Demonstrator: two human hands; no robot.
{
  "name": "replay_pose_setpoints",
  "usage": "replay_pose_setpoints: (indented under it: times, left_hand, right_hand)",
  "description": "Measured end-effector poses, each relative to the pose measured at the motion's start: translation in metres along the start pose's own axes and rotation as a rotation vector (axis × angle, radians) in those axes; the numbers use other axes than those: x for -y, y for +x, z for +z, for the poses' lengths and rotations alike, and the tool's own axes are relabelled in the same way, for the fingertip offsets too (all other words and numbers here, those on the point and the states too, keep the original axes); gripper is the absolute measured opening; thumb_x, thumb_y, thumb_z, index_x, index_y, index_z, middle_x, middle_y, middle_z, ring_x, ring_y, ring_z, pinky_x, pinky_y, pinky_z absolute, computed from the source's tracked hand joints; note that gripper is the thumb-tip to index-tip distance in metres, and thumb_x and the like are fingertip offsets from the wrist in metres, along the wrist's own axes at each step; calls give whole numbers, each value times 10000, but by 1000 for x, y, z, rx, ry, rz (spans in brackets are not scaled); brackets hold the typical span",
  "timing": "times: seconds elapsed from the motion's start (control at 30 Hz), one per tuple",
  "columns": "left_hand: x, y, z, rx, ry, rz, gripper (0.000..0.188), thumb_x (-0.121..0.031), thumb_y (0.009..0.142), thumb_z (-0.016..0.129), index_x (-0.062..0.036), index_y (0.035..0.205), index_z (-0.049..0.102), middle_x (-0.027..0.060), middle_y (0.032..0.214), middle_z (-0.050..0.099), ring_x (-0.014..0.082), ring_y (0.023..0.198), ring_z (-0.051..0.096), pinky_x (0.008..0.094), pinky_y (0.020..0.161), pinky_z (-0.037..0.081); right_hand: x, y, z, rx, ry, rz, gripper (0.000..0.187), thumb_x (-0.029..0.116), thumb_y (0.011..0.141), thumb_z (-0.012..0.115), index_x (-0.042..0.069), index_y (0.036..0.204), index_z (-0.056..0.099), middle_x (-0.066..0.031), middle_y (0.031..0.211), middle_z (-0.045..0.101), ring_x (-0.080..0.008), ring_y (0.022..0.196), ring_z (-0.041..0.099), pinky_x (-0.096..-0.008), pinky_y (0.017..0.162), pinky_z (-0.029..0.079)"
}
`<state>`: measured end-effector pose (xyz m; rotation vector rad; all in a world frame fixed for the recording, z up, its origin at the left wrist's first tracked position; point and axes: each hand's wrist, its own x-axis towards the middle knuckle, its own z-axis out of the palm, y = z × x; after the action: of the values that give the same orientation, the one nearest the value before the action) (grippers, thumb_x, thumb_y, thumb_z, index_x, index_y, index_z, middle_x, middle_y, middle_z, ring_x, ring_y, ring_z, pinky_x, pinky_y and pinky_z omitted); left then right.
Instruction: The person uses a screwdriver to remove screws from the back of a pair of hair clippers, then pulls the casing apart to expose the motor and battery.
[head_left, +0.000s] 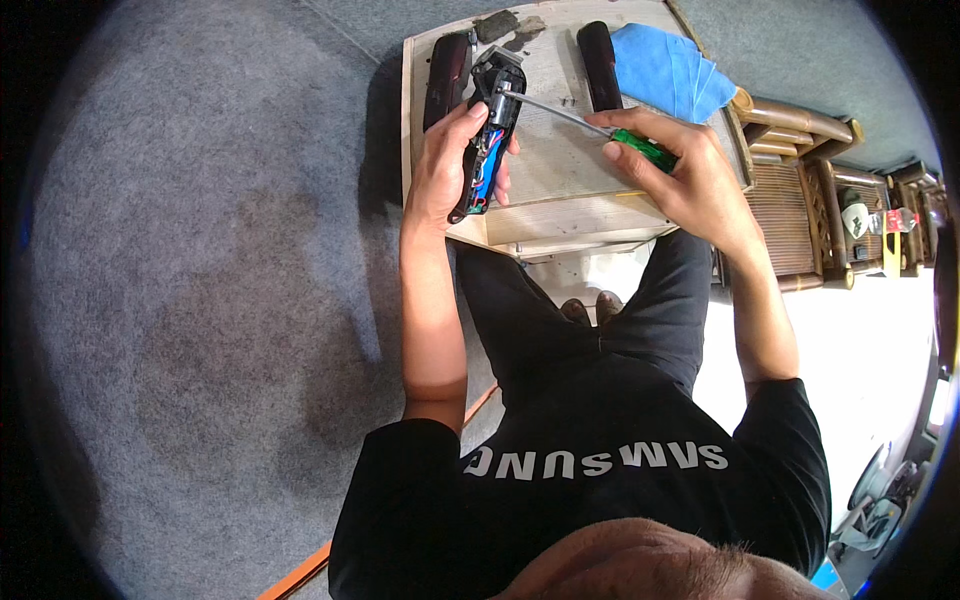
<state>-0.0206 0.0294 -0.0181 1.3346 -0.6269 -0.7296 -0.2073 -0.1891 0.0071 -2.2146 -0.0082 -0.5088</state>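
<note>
My left hand [447, 165] is closed around an opened hair clipper [491, 135] at the left of the small wooden table. The clipper's inside shows a silver motor, a blue battery and thin coloured wires. Between the fingers of my right hand [680, 175] is a screwdriver [640, 148] with a green handle. Its long metal shaft points left, and the tip meets the clipper close to the motor. Whether the tip sits in a screw is too small to tell. A dark casing piece [447, 78] lies just behind my left hand, and another dark casing part [600, 65] lies farther right.
Blue cloths [672, 72] are spread at the table's far right. A dark stone-like piece [497, 25] sits at the back edge, with tiny screws [568, 101] mid-table. The wooden table [560, 175] stands before my knees. Bamboo furniture [785, 210] is to the right.
</note>
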Motion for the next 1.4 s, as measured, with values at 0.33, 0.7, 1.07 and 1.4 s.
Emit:
replay_pose_setpoints:
  times: [0.33, 0.7, 1.07, 1.4]
  left_hand:
    - [-1, -1, 3, -20, 32, 5, 413, -398, 1091, 529, 5, 1095, 622, 118, 859, 694, 150, 575, 670, 310, 459, 578]
    - [-10, -5, 13, 5, 244, -12, 397, -398, 1082, 588, -21, 1178, 667, 73, 842, 691, 110, 561, 634, 268, 491, 539]
    - [-13, -5, 18, 7, 273, 0, 376, -368, 1078, 603, -8, 1153, 684, 55, 798, 669, 105, 557, 624, 280, 493, 538]
    - [-10, -1, 17, 0, 282, 24, 388, -391, 1086, 578, -16, 1018, 655, 66, 767, 677, 105, 537, 627, 259, 465, 524]
  right_hand:
    - [0, 1, -3, -39, -57, -58, 271, 186, 988, 739, 109, 1247, 764, -131, 1058, 786, -292, 884, 783, -393, 763, 595]
    - [14, 8, -43, 326, 374, 446, 366, 259, 1101, 608, 100, 1428, 639, -17, 732, 565, -52, 532, 548, -262, 483, 472]
    - [0, 6, -42, 408, 446, 390, 363, 243, 1107, 589, 144, 1455, 588, 18, 736, 575, -63, 439, 486, -239, 400, 424]
    - [15, -3, -24, -41, -497, -78, 357, 199, 1050, 635, 110, 1387, 556, -138, 631, 633, -327, 670, 716, -452, 591, 536]
